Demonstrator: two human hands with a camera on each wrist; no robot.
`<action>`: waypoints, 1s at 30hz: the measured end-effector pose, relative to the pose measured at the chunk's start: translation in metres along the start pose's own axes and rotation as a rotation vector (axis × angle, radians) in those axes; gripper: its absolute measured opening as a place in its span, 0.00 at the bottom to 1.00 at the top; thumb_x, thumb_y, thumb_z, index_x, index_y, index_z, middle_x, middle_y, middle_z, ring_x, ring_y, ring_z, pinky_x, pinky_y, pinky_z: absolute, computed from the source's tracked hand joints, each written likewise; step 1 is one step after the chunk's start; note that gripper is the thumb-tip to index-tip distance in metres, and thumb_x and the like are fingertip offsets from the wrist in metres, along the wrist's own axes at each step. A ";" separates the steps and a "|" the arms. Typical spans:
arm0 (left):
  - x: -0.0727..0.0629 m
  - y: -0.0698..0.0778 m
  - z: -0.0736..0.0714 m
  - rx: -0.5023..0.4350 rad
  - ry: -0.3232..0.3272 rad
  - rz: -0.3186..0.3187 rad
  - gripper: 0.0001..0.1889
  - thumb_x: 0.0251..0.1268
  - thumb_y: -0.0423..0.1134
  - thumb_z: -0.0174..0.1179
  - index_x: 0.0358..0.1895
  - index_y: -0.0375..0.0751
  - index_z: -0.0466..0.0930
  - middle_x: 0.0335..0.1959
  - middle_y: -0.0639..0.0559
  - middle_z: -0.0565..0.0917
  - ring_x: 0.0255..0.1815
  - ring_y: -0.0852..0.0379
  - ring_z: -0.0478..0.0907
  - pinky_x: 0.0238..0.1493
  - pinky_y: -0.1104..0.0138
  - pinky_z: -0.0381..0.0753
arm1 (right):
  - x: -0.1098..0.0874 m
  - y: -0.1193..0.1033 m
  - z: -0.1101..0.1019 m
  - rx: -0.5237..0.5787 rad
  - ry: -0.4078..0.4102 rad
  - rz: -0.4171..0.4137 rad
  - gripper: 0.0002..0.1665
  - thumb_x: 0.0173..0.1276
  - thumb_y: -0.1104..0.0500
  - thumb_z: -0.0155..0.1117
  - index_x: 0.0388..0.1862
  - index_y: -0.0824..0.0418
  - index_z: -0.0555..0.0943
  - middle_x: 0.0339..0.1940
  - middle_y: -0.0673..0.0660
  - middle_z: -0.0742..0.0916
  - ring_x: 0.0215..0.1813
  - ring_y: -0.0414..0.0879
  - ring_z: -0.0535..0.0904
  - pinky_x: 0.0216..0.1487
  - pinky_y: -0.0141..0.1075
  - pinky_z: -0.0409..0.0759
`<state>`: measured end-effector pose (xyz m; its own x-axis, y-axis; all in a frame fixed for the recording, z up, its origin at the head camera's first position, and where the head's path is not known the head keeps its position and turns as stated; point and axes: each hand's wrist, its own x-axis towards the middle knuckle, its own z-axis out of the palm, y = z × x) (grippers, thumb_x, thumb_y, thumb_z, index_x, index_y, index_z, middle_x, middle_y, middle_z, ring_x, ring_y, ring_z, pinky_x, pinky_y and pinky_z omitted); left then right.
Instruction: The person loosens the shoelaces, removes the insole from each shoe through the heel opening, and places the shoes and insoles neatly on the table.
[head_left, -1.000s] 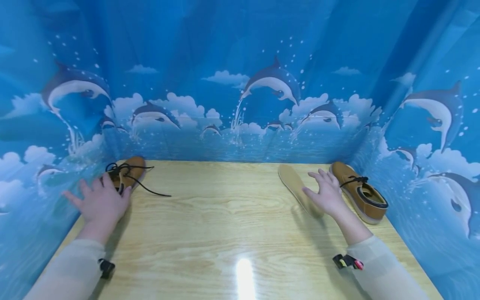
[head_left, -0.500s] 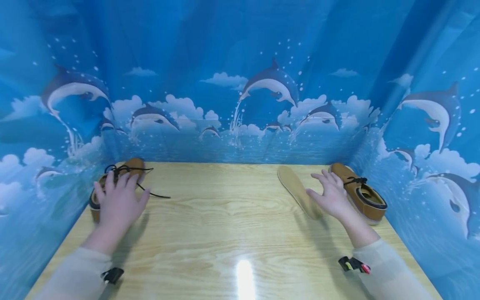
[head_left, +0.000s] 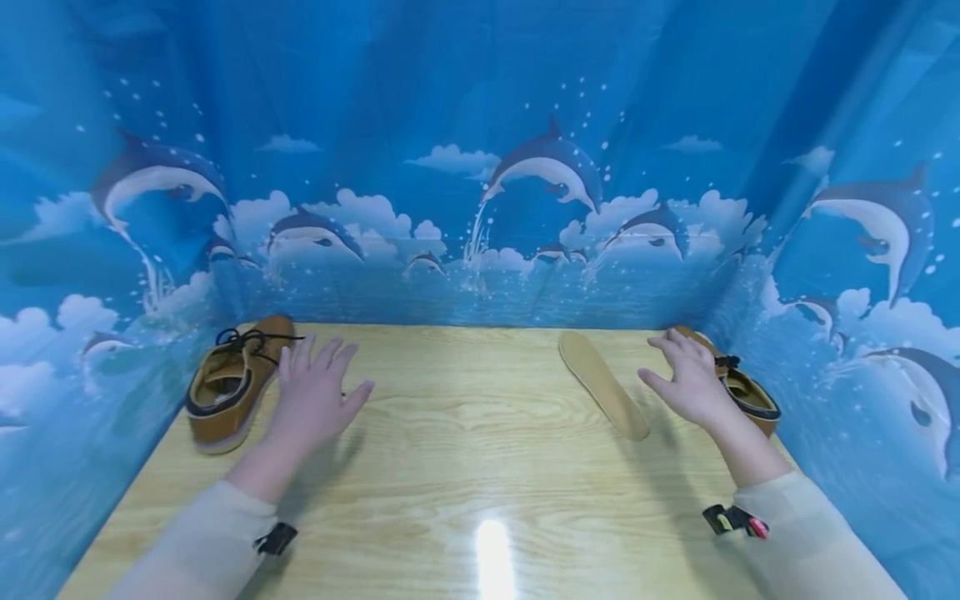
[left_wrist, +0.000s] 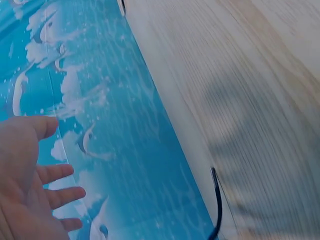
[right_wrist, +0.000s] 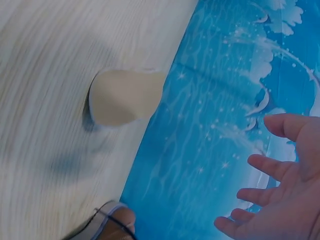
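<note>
My left hand [head_left: 317, 398], fingers spread, hovers over the table just right of a brown shoe [head_left: 258, 385] with loose black laces. Part of a lace [left_wrist: 218, 200] shows in the left wrist view, where the hand [left_wrist: 27, 180] holds nothing. A tan insole [head_left: 600, 382] lies flat on the table at right of centre. Between it and a second brown shoe [head_left: 759, 410], my right hand [head_left: 688, 379] hangs with fingers extended, covering part of that shoe. In the right wrist view the insole [right_wrist: 125, 97] and a shoe's toe [right_wrist: 119, 226] appear, apart from the hand [right_wrist: 292, 185].
A light wood-grain table [head_left: 420, 467] spans the front. Blue dolphin-print curtains [head_left: 420, 167] enclose its back and both sides. Each shoe stands close to a side curtain. A bright light reflection lies at the front middle.
My left hand has moved right, off the left shoe, uncovering its opening. My right hand has shifted right, away from the insole and in front of the right shoe. Shoes and insole stay put.
</note>
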<state>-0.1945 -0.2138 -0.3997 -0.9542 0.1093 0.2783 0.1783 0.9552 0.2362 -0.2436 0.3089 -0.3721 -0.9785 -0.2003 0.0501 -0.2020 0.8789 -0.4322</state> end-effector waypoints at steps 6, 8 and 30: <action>0.008 0.017 0.010 0.002 -0.087 0.080 0.36 0.72 0.57 0.57 0.75 0.40 0.64 0.75 0.34 0.63 0.78 0.28 0.45 0.72 0.31 0.37 | 0.006 0.019 -0.005 0.034 -0.020 0.016 0.43 0.78 0.43 0.54 0.78 0.70 0.58 0.79 0.76 0.51 0.77 0.76 0.36 0.68 0.75 0.41; 0.009 0.023 0.014 -0.008 -0.111 0.111 0.37 0.72 0.58 0.56 0.76 0.41 0.63 0.76 0.35 0.62 0.78 0.30 0.46 0.73 0.32 0.38 | 0.010 0.027 -0.006 0.027 -0.027 0.025 0.44 0.78 0.40 0.52 0.78 0.68 0.58 0.79 0.76 0.51 0.77 0.77 0.35 0.68 0.75 0.41; 0.024 0.087 0.060 -0.114 -0.305 0.398 0.38 0.72 0.64 0.52 0.79 0.51 0.58 0.78 0.46 0.61 0.80 0.40 0.50 0.77 0.41 0.43 | 0.033 0.096 -0.009 -0.123 0.027 0.099 0.43 0.77 0.40 0.52 0.76 0.70 0.61 0.76 0.79 0.52 0.72 0.83 0.42 0.61 0.79 0.47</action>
<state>-0.2165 -0.1114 -0.4286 -0.8310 0.5495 0.0869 0.5504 0.7894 0.2717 -0.2959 0.3907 -0.4039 -0.9943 -0.0997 0.0376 -0.1065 0.9405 -0.3227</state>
